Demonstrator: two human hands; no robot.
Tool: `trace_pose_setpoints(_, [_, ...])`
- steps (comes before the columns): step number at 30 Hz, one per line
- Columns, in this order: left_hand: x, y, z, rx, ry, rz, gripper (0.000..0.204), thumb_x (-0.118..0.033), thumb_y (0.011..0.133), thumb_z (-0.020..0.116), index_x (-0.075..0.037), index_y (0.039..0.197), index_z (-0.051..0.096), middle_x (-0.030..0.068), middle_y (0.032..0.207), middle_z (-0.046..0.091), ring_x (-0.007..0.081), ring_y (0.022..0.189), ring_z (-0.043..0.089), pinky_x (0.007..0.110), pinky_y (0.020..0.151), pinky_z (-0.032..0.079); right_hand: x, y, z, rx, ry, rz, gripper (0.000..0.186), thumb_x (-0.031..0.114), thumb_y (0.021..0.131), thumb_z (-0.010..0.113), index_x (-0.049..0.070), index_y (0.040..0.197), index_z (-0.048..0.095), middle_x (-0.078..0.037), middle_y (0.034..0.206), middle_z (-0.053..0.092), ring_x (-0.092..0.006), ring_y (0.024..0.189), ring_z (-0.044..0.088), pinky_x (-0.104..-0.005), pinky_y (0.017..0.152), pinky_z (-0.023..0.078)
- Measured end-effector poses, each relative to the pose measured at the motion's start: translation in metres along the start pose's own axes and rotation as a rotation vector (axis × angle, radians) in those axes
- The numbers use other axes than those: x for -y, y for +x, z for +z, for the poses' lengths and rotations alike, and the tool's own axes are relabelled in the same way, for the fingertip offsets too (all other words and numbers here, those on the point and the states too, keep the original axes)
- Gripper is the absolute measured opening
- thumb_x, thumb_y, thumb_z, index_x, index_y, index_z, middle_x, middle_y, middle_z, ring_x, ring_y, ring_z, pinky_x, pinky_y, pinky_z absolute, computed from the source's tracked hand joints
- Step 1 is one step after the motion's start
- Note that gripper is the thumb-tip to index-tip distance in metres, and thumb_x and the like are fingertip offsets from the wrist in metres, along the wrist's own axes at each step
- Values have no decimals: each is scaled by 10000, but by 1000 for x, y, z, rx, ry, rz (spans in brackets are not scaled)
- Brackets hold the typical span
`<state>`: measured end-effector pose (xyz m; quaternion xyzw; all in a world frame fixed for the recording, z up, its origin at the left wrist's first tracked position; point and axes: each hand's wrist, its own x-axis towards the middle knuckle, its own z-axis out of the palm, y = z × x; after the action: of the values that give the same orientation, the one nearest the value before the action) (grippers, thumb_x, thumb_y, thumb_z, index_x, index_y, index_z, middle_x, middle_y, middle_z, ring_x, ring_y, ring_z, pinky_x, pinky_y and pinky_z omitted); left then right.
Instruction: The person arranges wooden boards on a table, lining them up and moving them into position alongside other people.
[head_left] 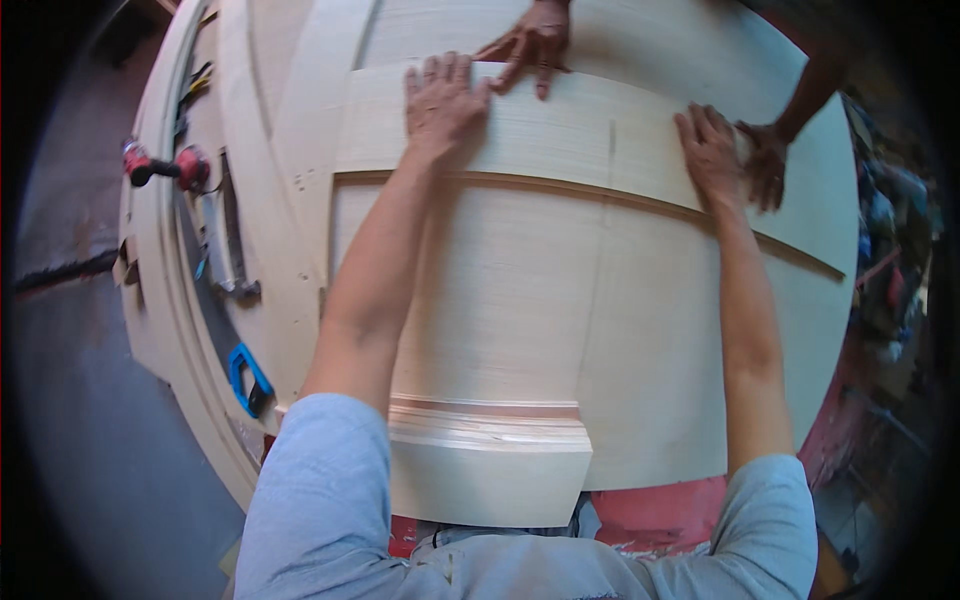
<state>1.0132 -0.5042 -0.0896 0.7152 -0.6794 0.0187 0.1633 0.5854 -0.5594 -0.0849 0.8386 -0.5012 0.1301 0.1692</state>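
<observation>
Hands are both flat and spread on the pale wood strip (560,135) lying across the far half of the big panel (520,310) — left hand (442,100) at its far-left corner, right hand (712,150) toward the right, fingers open, pressing, not gripping anything. Another person's hands (530,45) hold the far edge too, so I'd say keep pressure even and the near edge tight to that groove line. Counter (300,150) shows at left, with a red drill (160,168) beyond.

head cam (fisheye), looking down, close up
</observation>
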Motion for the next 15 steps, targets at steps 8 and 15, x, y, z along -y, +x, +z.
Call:
trace_pose_setpoints(8, [-5, -30, -11, -33, -8, 21, 604, -454, 1064, 439, -75, 1531, 491, 117, 1590, 481, 318, 1514, 376, 543, 1281, 182, 14, -21, -22, -86, 157, 85, 454, 401, 1038, 623, 42, 1308, 686, -177, 1224, 681, -379, 1187, 620, -459, 1063, 483])
trace_pose_setpoints(15, [-6, -52, -16, -50, -16, 28, 592, -455, 1056, 463, -77, 1509, 509, 119, 1575, 490, 322, 1498, 391, 560, 1266, 206, 21, -35, -35, -79, 150, 50, 441, 378, 1017, 662, 34, 1290, 693, -169, 1201, 687, -370, 1175, 624, -454, 1041, 490])
